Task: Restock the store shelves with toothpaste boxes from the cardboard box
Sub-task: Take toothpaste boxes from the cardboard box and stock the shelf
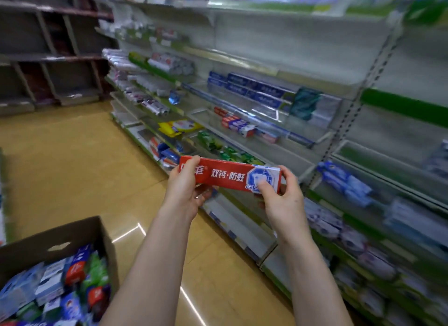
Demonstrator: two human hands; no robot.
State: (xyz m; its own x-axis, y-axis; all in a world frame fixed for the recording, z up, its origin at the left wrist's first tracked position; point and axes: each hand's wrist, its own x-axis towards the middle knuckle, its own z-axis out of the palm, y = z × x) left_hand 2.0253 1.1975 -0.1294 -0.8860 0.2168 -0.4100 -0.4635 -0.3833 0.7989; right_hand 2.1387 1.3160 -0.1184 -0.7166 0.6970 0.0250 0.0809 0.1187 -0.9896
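Observation:
A long red toothpaste box (228,176) with white lettering and a white-blue end is held level in front of the shelves. My left hand (185,189) grips its left end, fingers curled over the top edge. My right hand (282,199) pinches its right end, thumb on the front face. The cardboard box (80,233) stands on the floor at lower left, open, holding several toothpaste boxes in blue, red, green and white. The store shelves (264,153) run along the right, partly stocked with blue and red toothpaste boxes (252,90).
A tan floor (72,160) stretches to the left of the shelf unit. Dark brown shelving (48,58) stands at the far left. Lower shelves to the right hold several white and blue packs (349,185). Green packs (218,148) sit just behind the held box.

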